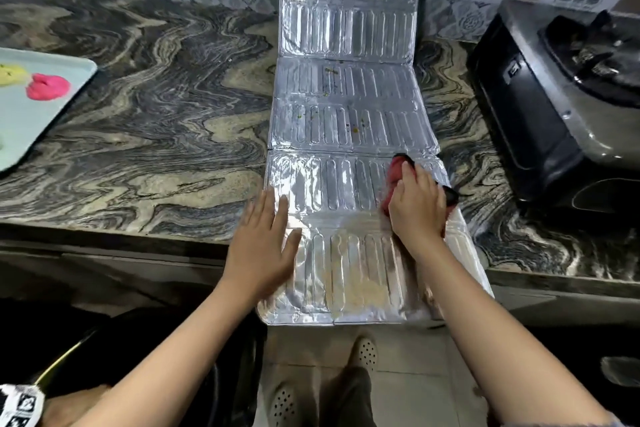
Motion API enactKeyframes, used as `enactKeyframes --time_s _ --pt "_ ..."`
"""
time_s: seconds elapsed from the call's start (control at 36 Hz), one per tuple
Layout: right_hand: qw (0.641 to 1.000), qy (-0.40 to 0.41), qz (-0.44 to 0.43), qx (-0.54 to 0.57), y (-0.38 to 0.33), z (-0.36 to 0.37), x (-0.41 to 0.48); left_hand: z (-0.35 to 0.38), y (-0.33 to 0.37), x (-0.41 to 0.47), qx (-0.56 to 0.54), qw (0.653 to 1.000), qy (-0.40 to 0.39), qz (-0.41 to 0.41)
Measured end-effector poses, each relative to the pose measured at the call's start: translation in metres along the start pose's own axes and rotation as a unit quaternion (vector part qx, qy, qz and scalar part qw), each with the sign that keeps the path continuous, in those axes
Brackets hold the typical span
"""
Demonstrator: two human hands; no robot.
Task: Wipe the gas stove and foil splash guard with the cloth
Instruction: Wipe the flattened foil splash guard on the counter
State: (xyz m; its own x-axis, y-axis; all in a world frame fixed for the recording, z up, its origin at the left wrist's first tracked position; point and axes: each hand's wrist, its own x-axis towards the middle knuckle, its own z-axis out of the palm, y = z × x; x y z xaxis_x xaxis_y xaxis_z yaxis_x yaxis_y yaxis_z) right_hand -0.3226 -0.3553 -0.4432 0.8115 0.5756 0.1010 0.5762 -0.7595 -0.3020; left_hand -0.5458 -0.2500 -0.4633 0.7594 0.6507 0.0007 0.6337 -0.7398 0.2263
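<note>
The foil splash guard [346,121] lies across the bench [156,149] — silver, ribbed, stained yellowish. At its right edge the right hand [417,208] grips a red cloth [396,173]; the left hand [263,246] presses its left edge, fingers straight.

Honestly, nothing readable here. The closest thing is a tiny pale badge [513,71] on the dark side panel of the gas stove [526,121], but it's way too small and blurry to make out any letters. There's also a white band [19,404] in the bottom left corner with blocky black-and-white square patterns printed on it, sort of QR-style. I can't see any actual words or numbers on it.
</note>
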Motion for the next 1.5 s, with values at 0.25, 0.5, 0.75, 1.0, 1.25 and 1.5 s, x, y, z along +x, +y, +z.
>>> enactKeyframes --time_s 0.25,0.5,0.75,1.0,1.25,1.5 --pt "0.998 -0.001 -0.055 -0.020 -0.019 0.007 0.046 -0.001 -0.007 -0.032 -0.021 1.000 0.008 0.007" --pt "0.999 0.012 -0.020 0.028 -0.026 0.014 0.078 -0.021 -0.006 -0.023 -0.080 0.991 0.103 -0.017" --pt "0.999 0.025 -0.010 0.037 -0.021 0.014 0.067 -0.020 0.002 0.076 -0.069 0.995 0.006 -0.077" --pt "0.999 0.017 0.007 0.031 -0.023 0.014 0.050 -0.009 -0.004 0.061 -0.025 0.998 -0.030 -0.038" --pt "0.996 -0.018 -0.070 0.054 -0.078 0.027 0.024 -0.006 -0.009 0.033 -0.012 0.999 -0.030 0.007" --pt "0.985 -0.102 -0.135 0.043 -0.088 0.016 0.009 -0.010 -0.015 -0.006 -0.011 0.999 -0.021 0.031"
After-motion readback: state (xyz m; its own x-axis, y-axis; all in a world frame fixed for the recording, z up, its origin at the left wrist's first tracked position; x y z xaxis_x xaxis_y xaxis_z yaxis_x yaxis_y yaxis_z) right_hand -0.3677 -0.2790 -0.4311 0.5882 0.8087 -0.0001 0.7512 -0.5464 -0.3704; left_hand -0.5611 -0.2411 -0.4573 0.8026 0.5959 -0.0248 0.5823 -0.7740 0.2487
